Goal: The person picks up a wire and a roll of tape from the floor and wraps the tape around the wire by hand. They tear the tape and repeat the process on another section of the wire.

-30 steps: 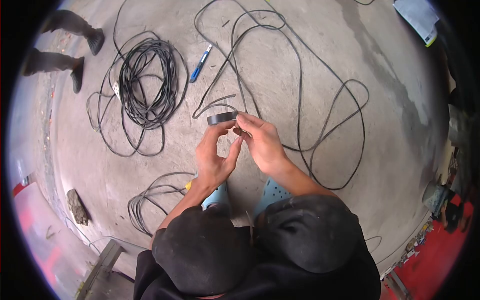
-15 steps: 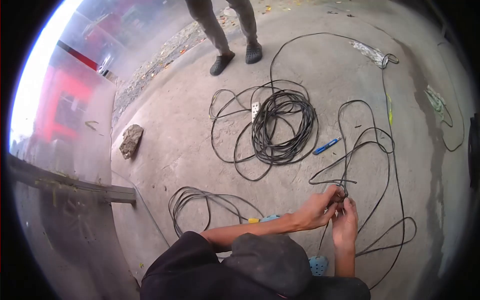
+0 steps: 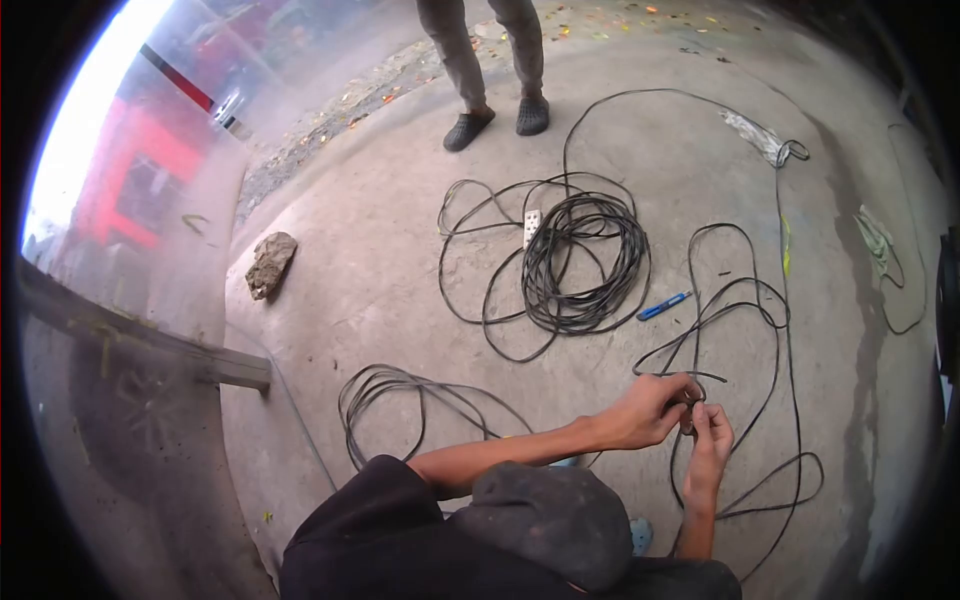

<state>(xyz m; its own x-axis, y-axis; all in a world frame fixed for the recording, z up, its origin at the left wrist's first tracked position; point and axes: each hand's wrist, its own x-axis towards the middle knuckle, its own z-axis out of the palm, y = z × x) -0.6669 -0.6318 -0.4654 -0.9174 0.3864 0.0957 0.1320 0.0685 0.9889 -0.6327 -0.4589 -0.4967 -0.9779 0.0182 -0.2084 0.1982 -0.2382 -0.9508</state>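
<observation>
My left hand (image 3: 650, 408) is closed in a pinch on a dark cable (image 3: 697, 330), above the concrete floor. Right beside it, the fingers of my right hand (image 3: 708, 440) pinch the same cable, almost touching the left fingertips. One end of cable sticks out just above my fingers, and loose loops spread beyond and to the right. A blue utility knife (image 3: 664, 306) lies on the floor past my hands. Farther left rests a big coil of black cable (image 3: 628, 290) with a white socket strip (image 3: 532, 228) at its edge.
A smaller cable coil (image 3: 420, 390) lies left of my forearm. Another person (image 3: 462, 60) stands at the far side in dark clogs. A rock (image 3: 270, 265) and a metal beam (image 3: 240, 372) are at the left. Cloth-like scraps (image 3: 757, 138) lie at the far right.
The view has shifted, so the floor items appear farther right and mostly a little lower. Both hands remain together on the cable, with the fingers slightly repositioned.
</observation>
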